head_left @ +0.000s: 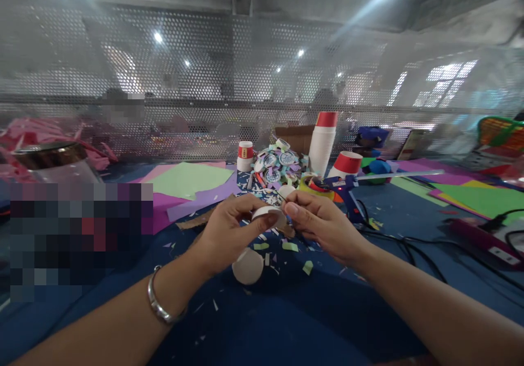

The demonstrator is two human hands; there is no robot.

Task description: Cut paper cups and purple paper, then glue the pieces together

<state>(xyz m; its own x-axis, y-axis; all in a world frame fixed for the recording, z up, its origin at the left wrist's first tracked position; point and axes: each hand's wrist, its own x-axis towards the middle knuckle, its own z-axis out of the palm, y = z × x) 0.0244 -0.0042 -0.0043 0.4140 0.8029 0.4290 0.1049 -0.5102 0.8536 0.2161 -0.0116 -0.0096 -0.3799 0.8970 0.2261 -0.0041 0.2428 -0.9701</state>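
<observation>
My left hand (229, 227) is closed on a white round paper piece (262, 211), thumb in front and fingers behind its curved edge. Close beside it, my right hand (317, 219) pinches a thin dark tool (281, 196) whose tip points up and left; its kind is mostly hidden by the fingers. The two hands nearly meet over the blue table. Below my left hand lies a white paper disc (248, 266). Green paper scraps (290, 246) are scattered under the hands.
Behind the hands rises a heap of decorated round pieces (280, 161), with stacked paper cups (322, 145) beside it. A blue glue gun (346, 191) stands at the right, its black cable (409, 240) crossing the table towards a power strip (487, 243). Coloured paper sheets (192, 180) lie left.
</observation>
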